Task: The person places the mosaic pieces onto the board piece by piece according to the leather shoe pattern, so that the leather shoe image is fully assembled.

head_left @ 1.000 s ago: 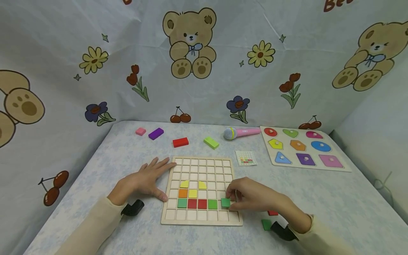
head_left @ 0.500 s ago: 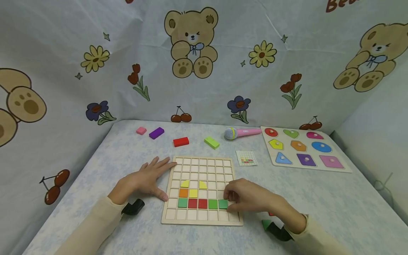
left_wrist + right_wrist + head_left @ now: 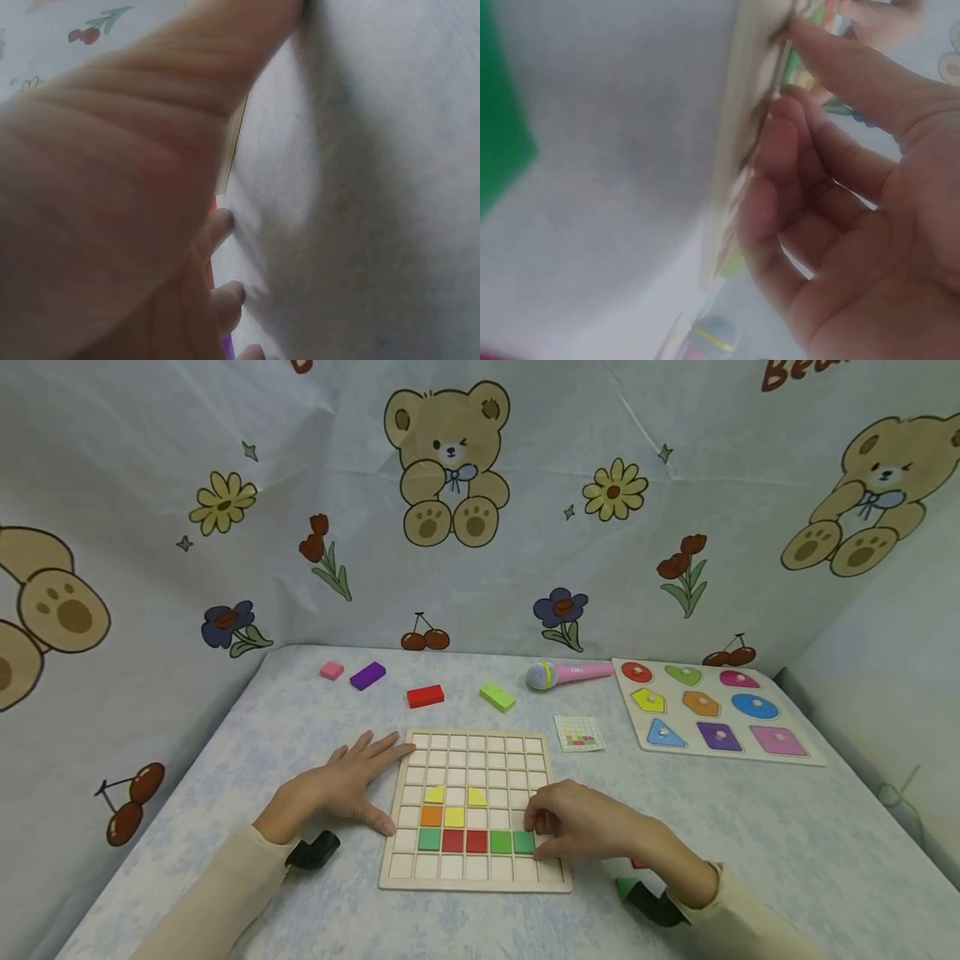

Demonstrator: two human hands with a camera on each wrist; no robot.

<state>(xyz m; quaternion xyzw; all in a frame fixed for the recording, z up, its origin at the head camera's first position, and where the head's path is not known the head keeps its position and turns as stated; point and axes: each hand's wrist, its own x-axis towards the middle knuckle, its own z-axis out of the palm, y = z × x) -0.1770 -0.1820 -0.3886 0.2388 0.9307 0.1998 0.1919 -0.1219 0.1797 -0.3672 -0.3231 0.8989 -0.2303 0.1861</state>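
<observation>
1. The square wooden grid board is lying on the table, holding yellow, orange, red and green tiles in its lower rows.
2. The right hand is pinching the small green square tile, sitting in the board's coloured row.
3. The left hand is resting spread flat, touching the board's left edge.
4. The white shape-puzzle tray is holding nine coloured shapes.

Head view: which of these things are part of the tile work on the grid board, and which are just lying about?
In use:
wooden grid board
green square tile under the right hand
left hand steadying the board
small pattern card
spare green tile on the table

Lying about:
pink toy microphone
white shape-peg puzzle board
red block, purple block
</observation>
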